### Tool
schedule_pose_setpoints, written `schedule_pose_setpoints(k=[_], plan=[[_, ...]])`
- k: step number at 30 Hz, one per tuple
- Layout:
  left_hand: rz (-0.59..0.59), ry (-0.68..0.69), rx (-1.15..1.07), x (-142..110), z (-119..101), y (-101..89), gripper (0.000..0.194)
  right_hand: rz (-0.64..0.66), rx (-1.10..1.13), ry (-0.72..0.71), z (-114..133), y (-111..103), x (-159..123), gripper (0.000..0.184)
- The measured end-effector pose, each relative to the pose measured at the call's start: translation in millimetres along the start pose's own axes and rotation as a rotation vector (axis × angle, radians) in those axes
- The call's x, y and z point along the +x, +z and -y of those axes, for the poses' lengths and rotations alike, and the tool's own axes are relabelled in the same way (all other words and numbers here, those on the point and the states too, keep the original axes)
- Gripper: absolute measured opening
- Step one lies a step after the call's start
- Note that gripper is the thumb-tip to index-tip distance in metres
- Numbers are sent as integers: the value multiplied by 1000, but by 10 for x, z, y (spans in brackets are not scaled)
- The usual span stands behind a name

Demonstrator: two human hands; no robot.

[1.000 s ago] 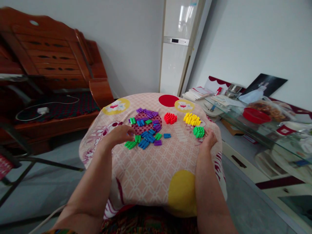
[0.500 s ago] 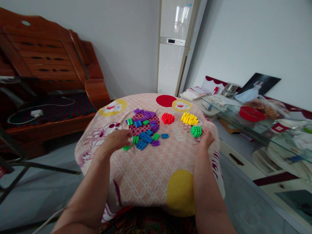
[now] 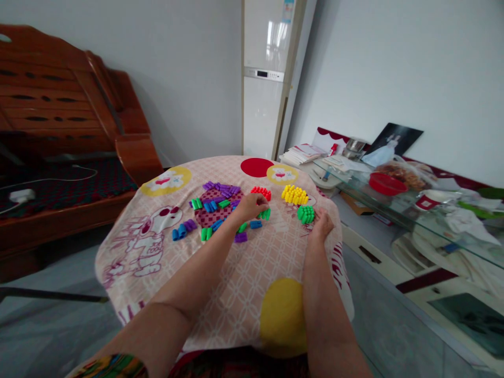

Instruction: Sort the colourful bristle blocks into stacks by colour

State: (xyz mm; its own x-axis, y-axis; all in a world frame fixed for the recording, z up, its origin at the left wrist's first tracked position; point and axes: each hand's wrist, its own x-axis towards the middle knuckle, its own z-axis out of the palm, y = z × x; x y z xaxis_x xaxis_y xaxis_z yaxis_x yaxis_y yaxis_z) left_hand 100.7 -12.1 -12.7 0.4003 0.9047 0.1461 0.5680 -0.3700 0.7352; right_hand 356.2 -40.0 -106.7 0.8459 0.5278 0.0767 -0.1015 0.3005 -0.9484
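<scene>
Moved rightward across the tabletop (image 3: 236, 294) with left hand (image 3: 249, 208), pinching green pieces (image 3: 265, 214) just before red cluster (image 3: 261, 192); keeping right hand (image 3: 322, 226) beside green cluster (image 3: 305, 214), near the tabletop's right edge; cannot tell whether pinching it.

No txt legible for sure. Lettering on dog print (image 3: 151, 249) nr tablecloth's (image 3: 244, 299) L edge: too small. Blue sticker (image 3: 288, 10) nr top of floor-standing AC (image 3: 262, 115), plus ctrl panel (image 3: 263, 74) markings: too blurry.
</scene>
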Motion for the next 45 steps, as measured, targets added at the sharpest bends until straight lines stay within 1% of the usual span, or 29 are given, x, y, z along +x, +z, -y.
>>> schedule_pose_setpoints(k=[4, 7, 10, 12, 14, 16, 18, 21, 24, 27, 29, 32, 35, 38, 40, 42, 45], plan=[[-34, 7, 52, 212, -144, 420, 11, 5, 19, -3, 19, -2, 3, 42], [-19, -12, 91, 317, -272, 665, 18, 3, -2, -24, 36, -3, 1, 41], [16, -13, 69, 388, -335, 861, 20, -8, 3, -9, 42, 6, 4, 39], [33, 7, 18, 406, -319, 958, 18, -22, 27, 18, 37, 14, 10, 38], [65, 47, -33, 396, -267, 1019, 23, -35, 43, 31, 29, 21, 18, 39], [113, 104, -27, 363, -208, 1050, 32, -32, 38, 23, 21, 22, 25, 40], [148, 164, 40, 316, -167, 1067, 40, -23, 30, 11, 15, 20, 29, 40], [105, 237, 185, 248, -168, 1109, 46, -28, 48, 11, 16, 15, 31, 38], [68, 288, 302, 202, -218, 1163, 45, -31, 64, 19, 17, 10, 33, 36], [82, 304, 367, 168, -271, 1161, 38, -21, 50, 6, 8, 5, 40, 36], [95, 275, 392, 147, -295, 1115, 34, -17, 50, 3, -2, 3, 44, 35], [115, 137, 392, 131, -319, 1021, 30, -14, 51, -9, -18, 0, 48, 36], [75, 28, 341, 160, -336, 968, 34, -4, 16, -47, -31, 2, 49, 38], [6, -41, 336, 229, -357, 973, 41, -9, 23, -47, -42, 7, 53, 38], [-21, -90, 332, 274, -374, 983, 43, -16, 31, -36, -48, 9, 57, 39], [-10, -122, 294, 305, -390, 988, 41, -11, 17, -38, -52, 11, 60, 40], [36, -130, 194, 324, -407, 1006, 36, -4, 8, -38, -48, 14, 58, 41]])
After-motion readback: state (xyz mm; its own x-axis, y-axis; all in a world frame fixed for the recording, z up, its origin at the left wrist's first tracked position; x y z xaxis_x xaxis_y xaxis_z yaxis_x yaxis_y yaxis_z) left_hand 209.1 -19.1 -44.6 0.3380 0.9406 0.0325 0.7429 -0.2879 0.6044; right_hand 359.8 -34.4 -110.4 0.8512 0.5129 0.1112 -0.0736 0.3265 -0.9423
